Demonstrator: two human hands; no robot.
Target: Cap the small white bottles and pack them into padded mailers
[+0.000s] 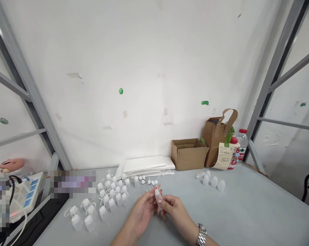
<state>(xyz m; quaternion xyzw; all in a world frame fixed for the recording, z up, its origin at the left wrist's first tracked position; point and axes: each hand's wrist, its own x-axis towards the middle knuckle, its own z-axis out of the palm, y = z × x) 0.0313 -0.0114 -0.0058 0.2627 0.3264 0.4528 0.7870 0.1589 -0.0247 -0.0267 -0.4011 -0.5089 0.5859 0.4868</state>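
L hand (144, 205), palm in, & R hand (173, 205), pinching, are close tog., forearms (128, 230) angled inward.

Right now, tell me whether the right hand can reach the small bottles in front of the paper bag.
Probably yes: I see nothing between the right hand and those bottles. It holds another bottle, though, so it may need to let go first.

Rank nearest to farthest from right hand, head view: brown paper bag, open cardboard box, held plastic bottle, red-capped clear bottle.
1. Held plastic bottle: in the right hand.
2. Open cardboard box: ahead, slightly right.
3. Brown paper bag: right of the box.
4. Red-capped clear bottle: far right, past the bag.
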